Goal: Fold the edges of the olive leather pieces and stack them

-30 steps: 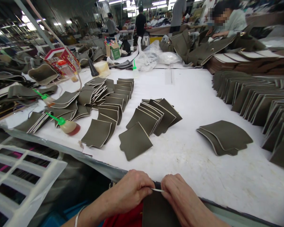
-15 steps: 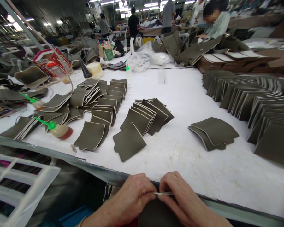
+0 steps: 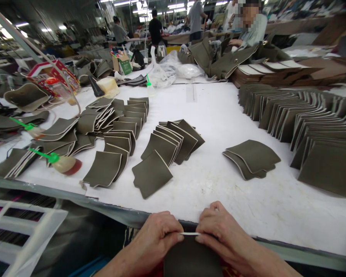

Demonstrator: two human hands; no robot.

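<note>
At the near edge of the table, my left hand (image 3: 157,236) and my right hand (image 3: 219,231) both pinch the top edge of one olive-green leather piece (image 3: 190,257) with a pale rim. The piece hangs below the table edge over my lap, its lower part cut off by the frame. Just beyond my hands a single olive piece (image 3: 151,174) lies flat on the white tabletop (image 3: 219,184), in front of a fanned row of the same pieces (image 3: 173,140). A small stack of curved olive pieces (image 3: 252,157) lies to the right.
Glue bottles with green nozzles (image 3: 59,161) lie at the left among more fanned pieces (image 3: 115,123). Long rows of folded olive panels (image 3: 305,123) fill the right side. A white plastic crate (image 3: 20,231) stands lower left. Several people work at the far tables.
My hands keep pinching the same piece's top edge, fingers shifting slightly along it. The view has drifted a little to the right, so things on the table appear further left.
</note>
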